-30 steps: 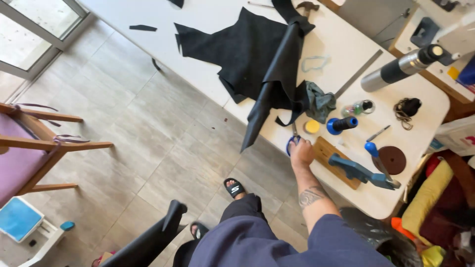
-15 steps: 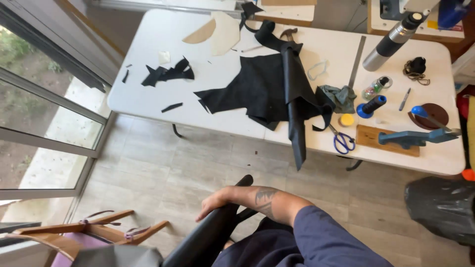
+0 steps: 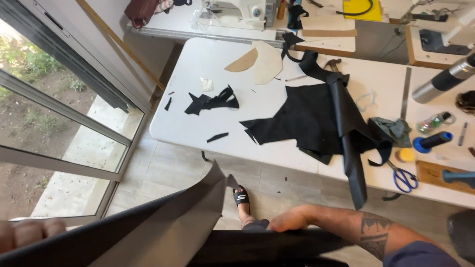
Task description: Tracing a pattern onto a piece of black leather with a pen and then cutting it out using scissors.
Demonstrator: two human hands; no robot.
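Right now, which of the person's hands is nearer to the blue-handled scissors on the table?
The right hand. It grips the dark sheet below and to the left of the scissors. The left hand's fingers hold the sheet at the far left edge, much farther away.

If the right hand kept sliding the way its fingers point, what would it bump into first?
The right hand points left along the dark sheet it grips. Probably it would only meet more of that sheet, rising in a fold; depth is unclear.

We see a leather or sewing workshop: a sewing machine (image 3: pixel 237 10), black offcuts (image 3: pixel 210 101), scissors (image 3: pixel 404 178) and a hammer (image 3: pixel 332 64) on a white worktop (image 3: pixel 188 118).
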